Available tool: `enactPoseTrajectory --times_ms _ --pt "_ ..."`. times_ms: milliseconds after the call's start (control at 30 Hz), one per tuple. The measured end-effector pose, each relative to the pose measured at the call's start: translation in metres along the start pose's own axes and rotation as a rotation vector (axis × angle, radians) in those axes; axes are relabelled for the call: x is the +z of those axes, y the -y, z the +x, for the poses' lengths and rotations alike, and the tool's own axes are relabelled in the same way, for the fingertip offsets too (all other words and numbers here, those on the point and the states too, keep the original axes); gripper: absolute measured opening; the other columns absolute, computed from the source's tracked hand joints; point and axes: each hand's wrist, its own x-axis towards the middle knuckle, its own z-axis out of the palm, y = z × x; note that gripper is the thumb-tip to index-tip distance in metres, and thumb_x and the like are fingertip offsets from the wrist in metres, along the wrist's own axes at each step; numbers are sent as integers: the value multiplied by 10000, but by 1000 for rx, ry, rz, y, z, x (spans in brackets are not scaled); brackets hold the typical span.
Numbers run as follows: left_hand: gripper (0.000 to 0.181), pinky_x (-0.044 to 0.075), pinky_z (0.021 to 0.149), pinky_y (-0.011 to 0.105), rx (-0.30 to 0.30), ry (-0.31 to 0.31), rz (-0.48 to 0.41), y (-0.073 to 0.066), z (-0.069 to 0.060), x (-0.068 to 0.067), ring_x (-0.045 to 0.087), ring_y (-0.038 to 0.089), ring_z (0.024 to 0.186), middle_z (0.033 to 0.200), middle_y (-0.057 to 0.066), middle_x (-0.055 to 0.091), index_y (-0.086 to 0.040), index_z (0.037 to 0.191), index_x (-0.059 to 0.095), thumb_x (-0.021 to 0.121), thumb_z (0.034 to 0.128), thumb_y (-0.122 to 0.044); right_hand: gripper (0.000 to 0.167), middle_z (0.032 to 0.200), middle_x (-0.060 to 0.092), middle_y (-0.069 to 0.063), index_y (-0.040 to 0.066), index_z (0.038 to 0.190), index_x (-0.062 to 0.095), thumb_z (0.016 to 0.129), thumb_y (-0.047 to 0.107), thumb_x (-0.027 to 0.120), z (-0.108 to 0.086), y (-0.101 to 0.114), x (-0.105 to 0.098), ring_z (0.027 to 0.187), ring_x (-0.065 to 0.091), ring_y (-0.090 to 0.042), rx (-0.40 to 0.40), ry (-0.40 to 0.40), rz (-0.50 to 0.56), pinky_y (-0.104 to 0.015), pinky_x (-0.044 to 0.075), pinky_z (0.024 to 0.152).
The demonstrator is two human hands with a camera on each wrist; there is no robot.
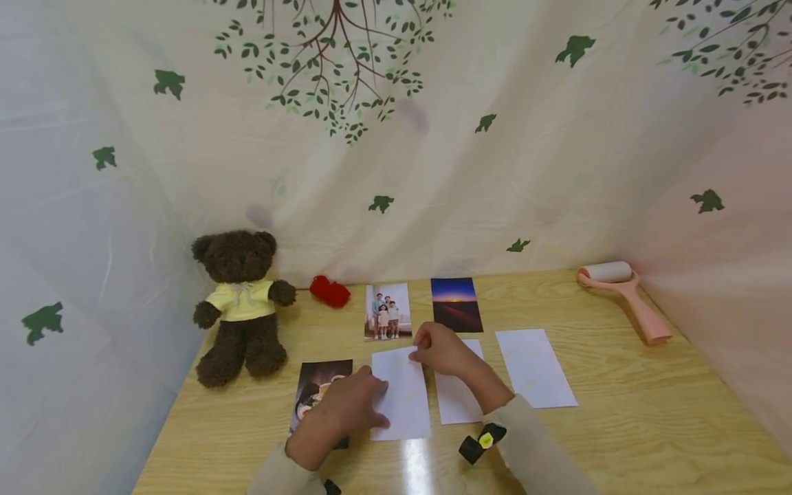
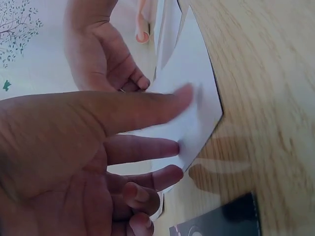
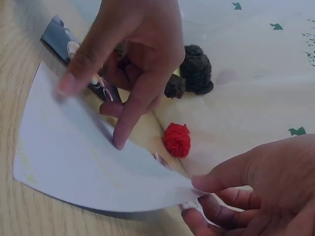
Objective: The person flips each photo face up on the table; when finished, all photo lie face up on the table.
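Note:
A white card (image 1: 405, 405), its far edge raised, lies between both hands. My right hand (image 1: 444, 349) pinches its far right corner between thumb and fingers, which the right wrist view shows close up; that hand is (image 3: 266, 191). My left hand (image 1: 349, 402) is at the card's left side, with thumb and index finger extended over its face (image 3: 88, 152). In the left wrist view, fingertips of the left hand (image 2: 98, 147) touch the card (image 2: 197, 64). Left of it a food photo (image 1: 307, 385) lies partly under my left hand.
Two more white cards (image 1: 454, 395) (image 1: 537, 368) lie to the right. Behind are a family photo (image 1: 388, 313) and a sunset photo (image 1: 456, 306). A brown teddy bear (image 1: 241, 302), red yarn (image 1: 330, 292) and a pink lint roller (image 1: 637, 302) stand or lie around them.

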Motion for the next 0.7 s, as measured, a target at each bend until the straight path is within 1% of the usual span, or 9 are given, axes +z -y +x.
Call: enactPoseTrajectory --times_ms 100,200,233,300,367,433,533,633,700 --pt "336 425 610 314 -41 32 -75 -1 6 1 495 130 726 910 36 612 -113 895 711 834 893 -425 131 805 617 -60 7 966 629 926 28 752 -2 1 -2 645 597 -142 -22 20 115 -268 496 578" --pt "393 453 634 325 -59 21 -117 -7 13 2 523 130 722 873 33 647 -88 893 723 699 999 -465 122 799 629 -65 -8 975 623 935 15 736 -4 3 -3 602 634 -140 -6 15 224 -292 565 569" --pt "419 454 639 327 -63 12 -150 -9 14 2 530 131 718 848 26 649 -77 906 726 658 1025 -473 132 801 631 -69 -15 981 620 933 14 739 -4 4 -2 593 637 -136 -1 12 258 -307 582 571" --pt "464 439 609 325 -57 -12 -218 -14 17 2 528 135 668 760 14 620 -88 851 701 589 1061 -486 145 805 636 -77 -24 989 616 930 15 742 -5 6 -1 578 652 -141 2 4 317 -339 609 583" --pt "489 407 572 312 -61 -30 -307 -18 19 3 500 131 613 696 -10 567 -114 829 676 558 1066 -525 150 805 637 -80 -26 994 612 931 20 740 -6 8 0 569 660 -146 1 -1 363 -354 616 592" --pt "479 383 536 303 -73 -53 -396 -20 20 3 477 125 564 651 -26 530 -137 800 663 578 1054 -534 157 819 639 -82 -40 1009 603 938 18 731 -6 10 1 573 672 -153 -4 2 416 -384 628 619" --pt "392 373 510 278 -80 -117 -433 -22 20 2 465 92 533 641 -59 553 -141 807 700 640 1034 -455 178 855 651 -75 -65 1075 588 968 23 699 -6 12 2 620 690 -150 -17 11 487 -402 642 663" --pt "350 328 483 246 -87 -175 -475 -21 19 -2 407 67 503 594 -74 497 -126 736 688 660 1027 -318 200 899 677 -79 -71 1135 577 1005 61 653 -6 14 2 701 703 -156 -38 32 562 -392 648 692" --pt "342 300 470 228 -92 -212 -516 -18 18 -4 375 58 484 567 -84 458 -130 709 680 666 1024 -263 201 937 690 -90 -62 1147 586 1027 97 613 -7 14 2 763 704 -162 -56 53 575 -378 646 708"
